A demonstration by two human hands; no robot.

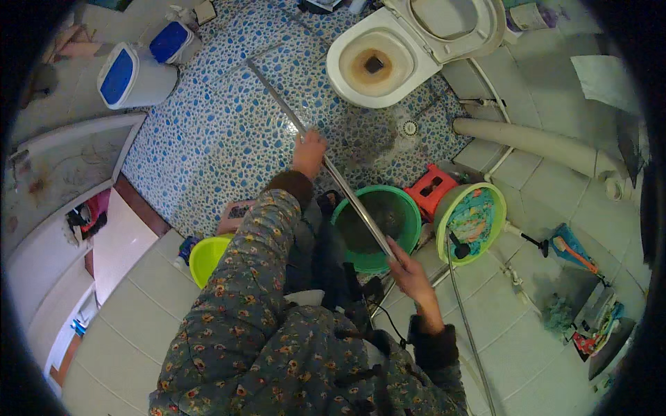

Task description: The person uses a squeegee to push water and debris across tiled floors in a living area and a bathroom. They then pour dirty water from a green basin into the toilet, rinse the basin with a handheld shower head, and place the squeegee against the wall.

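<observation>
My left hand [309, 155] grips a shiny metal pole [354, 199] around its middle. My right hand [412, 272] is closed around the same pole lower down, nearer my body. The pole slants away to the upper left over the blue-and-white pebble-patterned floor [208, 140]. A thin, faint line crosses its far end; what is fixed there cannot be made out. Below the pole, between my hands, stands a green basin [418, 218] with dark contents. A squat or sitting toilet bowl [335, 67], stained brown inside, lies beyond my hands with its seat [489, 39] raised.
A round floor drain [410, 128] lies near the toilet. To the right are a red plastic stool [431, 190], a yellow-green basin [501, 203] holding cloth, and a thick pipe [525, 136]. White buckets [156, 78] with blue lids stand at left. A lime basin [205, 260] sits beside my left sleeve.
</observation>
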